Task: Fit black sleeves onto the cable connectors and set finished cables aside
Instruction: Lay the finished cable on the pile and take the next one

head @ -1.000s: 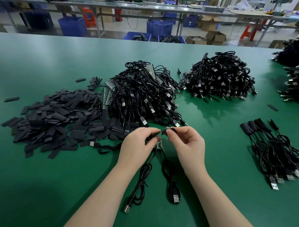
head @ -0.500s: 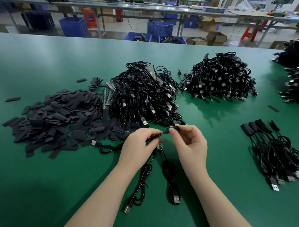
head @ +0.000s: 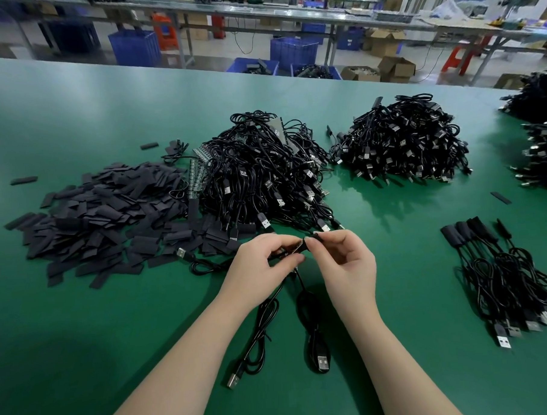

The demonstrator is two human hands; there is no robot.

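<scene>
Both hands meet over the green desk (head: 82, 309), just in front of the big tangle of cables (head: 258, 176). The left hand (head: 256, 267) has a tight grip on a cable connector (head: 294, 250), pinched between thumb and fingers, and its cable (head: 258, 330) hangs down to a USB plug lying on the desk. The right hand (head: 346, 263) pinches a small black sleeve (head: 312, 238) right at the connector's tip; can't tell how far it's on. A second cable (head: 312, 331) lies looped between the forearms. The pile of loose sleeves (head: 97, 221) sits off to the left, and a row of finished cables (head: 504, 275) lies well off to the right. Another cable heap (head: 404, 142) sits further back.
</scene>
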